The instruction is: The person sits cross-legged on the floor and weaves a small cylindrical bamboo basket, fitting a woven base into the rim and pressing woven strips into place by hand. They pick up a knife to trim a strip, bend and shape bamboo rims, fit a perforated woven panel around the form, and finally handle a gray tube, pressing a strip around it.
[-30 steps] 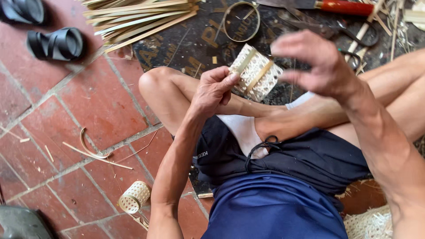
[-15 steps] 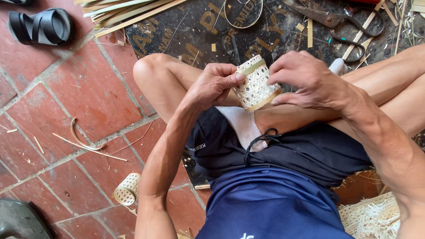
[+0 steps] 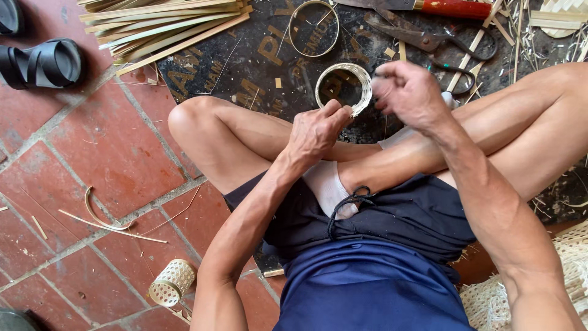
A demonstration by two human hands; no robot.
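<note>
While a person sits cross-legged on the floor, these things lie in view, from largest to smallest:

Floor (image 3: 92, 153): red brick tiles with pale joints, bearing everything here.
Dark mat (image 3: 257, 55): spread at the floor's far edge, under the knees and the tools.
Bamboo strips (image 3: 165, 24): a bundle at the far edge, on the mat's left border.
Black sandal (image 3: 46, 61): near the far left corner.
Scissors (image 3: 429, 40): rusty, on the mat beyond the hands.
Red-handled knife (image 3: 441, 7): at the far edge, just past the scissors.
Left hand (image 3: 315, 132): closed, thumb and fingers pinching the near rim of the woven ring.
Right hand (image 3: 410, 92): fingers curled, blurred, just beside the ring's right side; cannot tell whether it grips anything.
Woven ring (image 3: 344, 86): pale, short woven band, held above the mat between the hands, opening facing the camera.
Bare hoop (image 3: 313, 27): thin, flat on the mat beyond the ring.
Small woven cylinder (image 3: 173, 282): on its side near the floor's near edge, by the left elbow.
</note>
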